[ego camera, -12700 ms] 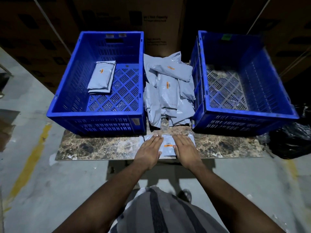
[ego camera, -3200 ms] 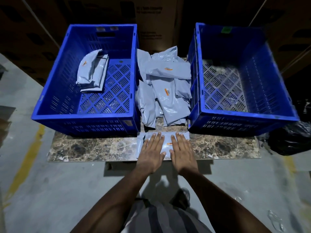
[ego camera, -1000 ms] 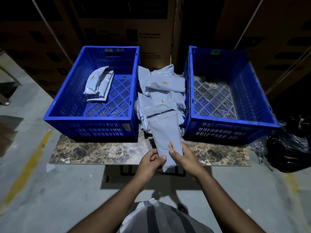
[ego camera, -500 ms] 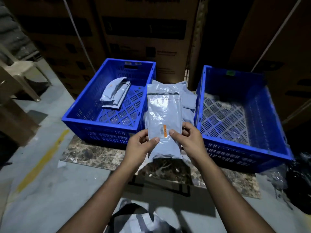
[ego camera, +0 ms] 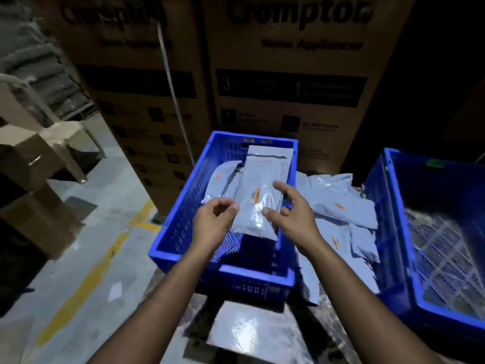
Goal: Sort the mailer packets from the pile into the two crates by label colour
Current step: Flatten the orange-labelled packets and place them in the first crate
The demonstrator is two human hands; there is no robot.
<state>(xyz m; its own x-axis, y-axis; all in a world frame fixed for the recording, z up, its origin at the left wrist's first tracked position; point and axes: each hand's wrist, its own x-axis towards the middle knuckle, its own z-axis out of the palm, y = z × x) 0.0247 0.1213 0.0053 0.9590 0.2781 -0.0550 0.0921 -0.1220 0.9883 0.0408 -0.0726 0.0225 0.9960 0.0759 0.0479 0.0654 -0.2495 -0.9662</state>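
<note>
grey packet (ego camera: 259, 195) | above left crate (ego camera: 181, 214) | both hands (ego camera: 214, 222) (seemingly loosening)

packet (ego camera: 258, 198) now over left crate (ego camera: 181, 222), hands (ego camera: 214, 222) looser

Single head-worn view, forward and down, close above the left crate (ego camera: 181, 232).
</note>
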